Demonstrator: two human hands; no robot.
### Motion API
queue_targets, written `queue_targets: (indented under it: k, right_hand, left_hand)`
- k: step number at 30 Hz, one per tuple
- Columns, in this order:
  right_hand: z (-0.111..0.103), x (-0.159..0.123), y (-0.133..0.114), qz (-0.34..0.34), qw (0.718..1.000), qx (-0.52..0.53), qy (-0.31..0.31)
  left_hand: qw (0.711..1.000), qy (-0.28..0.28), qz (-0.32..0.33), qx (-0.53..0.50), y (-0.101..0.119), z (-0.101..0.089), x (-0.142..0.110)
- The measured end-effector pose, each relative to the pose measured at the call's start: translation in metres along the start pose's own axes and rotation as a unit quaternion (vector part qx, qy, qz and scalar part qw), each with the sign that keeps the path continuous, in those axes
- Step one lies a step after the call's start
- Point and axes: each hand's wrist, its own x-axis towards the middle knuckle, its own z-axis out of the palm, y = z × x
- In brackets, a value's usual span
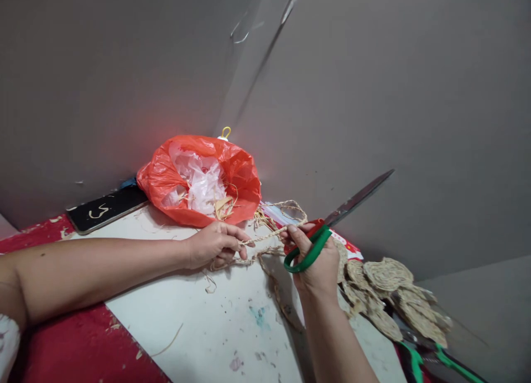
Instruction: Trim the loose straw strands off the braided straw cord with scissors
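A thin braided straw cord (265, 237) runs between my two hands above the white board. My left hand (219, 245) pinches one stretch of it. With my right hand (317, 256) I grip scissors (309, 253) with green and red handles, their blades together and pointing up to the right. The fingertips of that hand also hold the cord. Its far end loops (292, 206) beyond the right hand, and more cord hangs down over the board (276, 294).
An open red plastic bag (244, 189) with white plastic and straw scraps stands against the grey wall (373, 95). A black phone (105, 210) lies left of it. Coiled straw pieces (388, 275) are piled at right, near other green-handled tools (415, 361). Red cloth (83, 350) shows below.
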Motion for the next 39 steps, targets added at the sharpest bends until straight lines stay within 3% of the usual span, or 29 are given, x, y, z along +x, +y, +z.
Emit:
queue_targets:
  k: [11, 17, 22, 28, 32, 36, 39]
  right_hand:
    - [-0.002, 0.005, 0.010, 0.004, 1.000, 0.011, 0.014]
    - [-0.003, 0.003, 0.008, 0.002, 1.000, 0.002, 0.010]
    - [-0.005, 0.003, 0.006, -0.013, 1.000, -0.004, -0.013]
    - [-0.003, 0.001, 0.002, -0.026, 0.999, 0.005, -0.032]
    - [-0.003, 0.002, 0.004, -0.024, 0.999, -0.020, -0.038]
    - [-0.009, 0.003, 0.012, -0.032, 0.992, -0.117, -0.038]
    - [-0.016, 0.006, 0.019, -0.080, 0.965, -0.241, -0.067]
  left_hand:
    - [0.999, -0.011, -0.001, 0.035, 0.001, 0.001, -0.001]
    - [0.995, -0.002, -0.075, -0.059, 0.003, -0.006, 0.006]
    - [0.970, -0.087, -0.183, -0.133, 0.003, -0.013, 0.010]
    - [0.971, -0.135, -0.157, -0.123, 0.008, -0.010, 0.003]
    - [0.980, -0.090, -0.141, -0.109, 0.007, -0.007, 0.003]
    - [0.993, 0.023, -0.087, -0.071, 0.004, -0.005, 0.006]
    - [0.993, 0.102, -0.021, -0.064, 0.003, -0.007, 0.009]
